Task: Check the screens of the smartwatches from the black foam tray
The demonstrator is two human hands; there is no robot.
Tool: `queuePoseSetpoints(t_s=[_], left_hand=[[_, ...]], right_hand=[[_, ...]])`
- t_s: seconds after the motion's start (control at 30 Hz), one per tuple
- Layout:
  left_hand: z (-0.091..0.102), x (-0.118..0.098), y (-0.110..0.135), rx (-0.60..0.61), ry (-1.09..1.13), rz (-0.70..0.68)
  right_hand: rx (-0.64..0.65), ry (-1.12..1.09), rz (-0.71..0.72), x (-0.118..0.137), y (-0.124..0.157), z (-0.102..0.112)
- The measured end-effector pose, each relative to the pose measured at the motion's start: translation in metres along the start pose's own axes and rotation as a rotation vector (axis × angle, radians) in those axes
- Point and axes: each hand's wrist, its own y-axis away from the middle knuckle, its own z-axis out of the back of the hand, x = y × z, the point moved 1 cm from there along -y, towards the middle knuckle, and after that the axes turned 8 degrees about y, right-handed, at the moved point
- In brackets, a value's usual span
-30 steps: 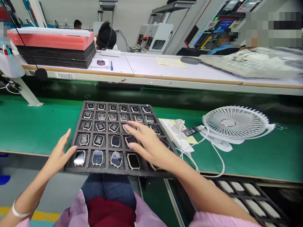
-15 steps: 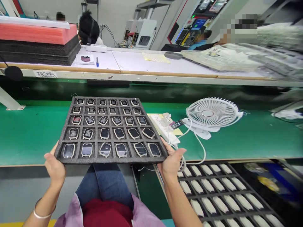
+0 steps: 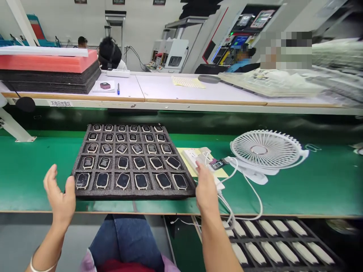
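Observation:
A dark grey foam tray with a grid of compartments lies on the green table, a square-faced smartwatch in each compartment, such as the front-row watch. Some screens show white text; those in the front row are dark. Just off the tray's left front corner is my left hand, thumb and fingers apart and holding nothing. My right hand is stretched out along the right front corner, its fingers extended near a white power strip. Whether it still touches the tray edge I cannot tell.
A white clip-on fan lies to the right, its cable running beside the power strip. Below the table edge is another tray of pale wrapped pieces. Foam sheets are stacked on the shelf. Several people sit beyond.
The watch tray, held up in both hands before, now rests on the table. My left hand has let go and moved left; my right hand has opened beside the tray. The view has tilted up.

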Motion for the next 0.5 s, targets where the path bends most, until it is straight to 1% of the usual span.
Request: queuePoseSetpoints(t_s=[0.03, 0.07, 0.1, 0.13, 0.17, 0.2, 0.23, 0.27, 0.3, 0.33, 0.4, 0.5], left_hand=[[-0.003, -0.018, -0.008, 0.044, -0.088, -0.116], [-0.011, -0.036, -0.015, 0.136, -0.122, -0.226], [-0.022, -0.053, -0.022, 0.282, -0.134, -0.298], [-0.037, -0.069, -0.028, 0.414, -0.158, -0.346], [-0.053, -0.082, -0.032, 0.520, -0.214, -0.363], [-0.069, -0.091, -0.035, 0.622, -0.298, -0.356], [-0.084, -0.098, -0.036, 0.695, -0.368, -0.330], [-0.097, -0.102, -0.037, 0.758, -0.400, -0.297], [-0.107, -0.104, -0.037, 0.791, -0.401, -0.247], [-0.113, -0.104, -0.037, 0.798, -0.392, -0.224], [-0.118, -0.100, -0.037, 0.801, -0.343, -0.183], [-0.116, -0.092, -0.044, 0.848, -0.212, -0.123]], right_hand=[[-0.012, 0.146, 0.142, 0.016, -0.004, -0.001], [0.056, 0.236, 0.287, 0.034, -0.007, -0.006], [0.203, 0.295, 0.414, 0.053, -0.008, -0.015], [0.358, 0.363, 0.503, 0.071, -0.008, -0.028], [0.497, 0.477, 0.551, 0.088, -0.006, -0.042], [0.589, 0.630, 0.574, 0.101, -0.004, -0.056], [0.641, 0.767, 0.568, 0.112, -0.002, -0.069], [0.698, 0.846, 0.560, 0.119, 0.001, -0.080], [0.725, 0.852, 0.561, 0.123, 0.003, -0.089], [0.739, 0.854, 0.558, 0.125, 0.005, -0.095], [0.763, 0.812, 0.544, 0.123, 0.005, -0.100], [0.820, 0.699, 0.498, 0.119, -0.003, -0.097]])
